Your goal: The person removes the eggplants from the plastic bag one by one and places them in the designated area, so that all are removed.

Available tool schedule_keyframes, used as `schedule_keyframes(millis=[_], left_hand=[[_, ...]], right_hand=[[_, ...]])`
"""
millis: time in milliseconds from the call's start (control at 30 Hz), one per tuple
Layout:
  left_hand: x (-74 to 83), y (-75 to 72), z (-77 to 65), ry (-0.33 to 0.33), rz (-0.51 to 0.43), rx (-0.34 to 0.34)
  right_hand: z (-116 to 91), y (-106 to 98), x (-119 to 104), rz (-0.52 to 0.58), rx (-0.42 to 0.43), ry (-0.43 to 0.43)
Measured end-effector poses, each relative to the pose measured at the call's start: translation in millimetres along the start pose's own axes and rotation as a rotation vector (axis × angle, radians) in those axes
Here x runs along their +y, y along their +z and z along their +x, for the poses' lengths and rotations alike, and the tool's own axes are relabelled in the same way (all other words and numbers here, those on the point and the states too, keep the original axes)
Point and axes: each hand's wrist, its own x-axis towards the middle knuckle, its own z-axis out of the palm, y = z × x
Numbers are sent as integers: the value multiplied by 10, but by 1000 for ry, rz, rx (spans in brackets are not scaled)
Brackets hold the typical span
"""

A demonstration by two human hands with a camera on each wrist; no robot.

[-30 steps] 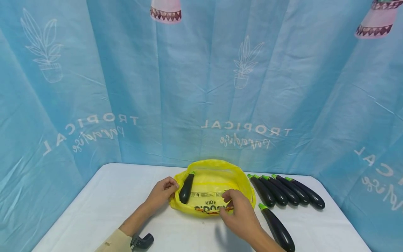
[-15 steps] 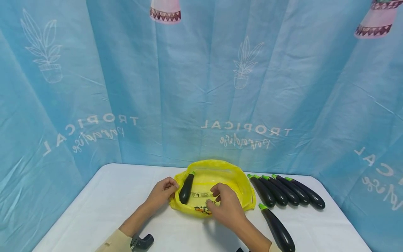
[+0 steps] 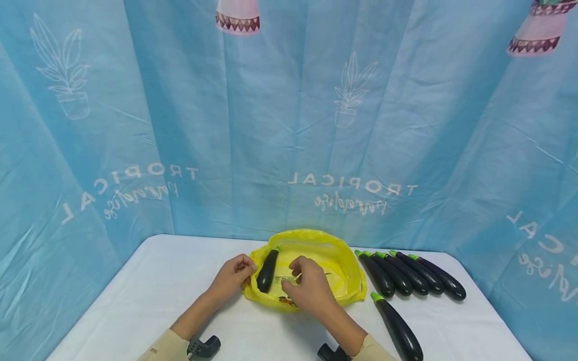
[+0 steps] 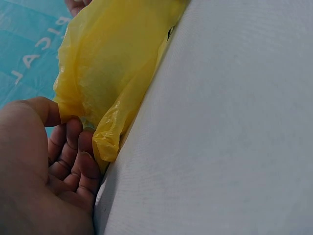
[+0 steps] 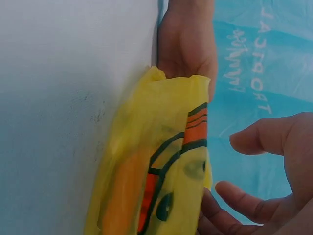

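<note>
A yellow plastic bag (image 3: 336, 239) lies on the table with its mouth spread wide. Inside, along its left wall, rests one dark eggplant (image 3: 268, 271) with a green stem end. My left hand (image 3: 232, 276) pinches the bag's left rim; in the left wrist view the thumb presses the yellow film (image 4: 112, 68) against the fingers. Over the front of the bag's mouth is my right hand (image 3: 311, 288), nothing in its grasp. The right wrist view shows its thumb apart from loosely bent fingers, some fingers partly hidden behind the bag's printed wall (image 5: 168, 147).
Several eggplants (image 3: 447, 281) lie side by side right of the bag. Another eggplant (image 3: 399, 326) lies nearer the front, beside my right forearm. A white cloth covers the table (image 3: 180, 265). Behind hangs a blue printed curtain (image 3: 271, 150).
My right hand has moved left across the bag's front, from its right side toward the eggplant inside. My left hand keeps its pinch on the rim.
</note>
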Motion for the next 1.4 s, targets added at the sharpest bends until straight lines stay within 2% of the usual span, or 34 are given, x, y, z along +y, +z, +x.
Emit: schedule_keyframes(millis=[467, 800, 1200, 1400], left_hand=[[-23, -41, -23, 9, 1, -1], [-12, -37, 2, 14, 4, -21], [-31, -52, 5, 40, -4, -50], [-36, -27, 26, 44, 18, -45]], right_hand=[[207, 265, -32, 19, -5, 4], [343, 393, -101, 36, 19, 54], [463, 530, -109, 11, 42, 14], [496, 593, -104, -68, 48, 41]])
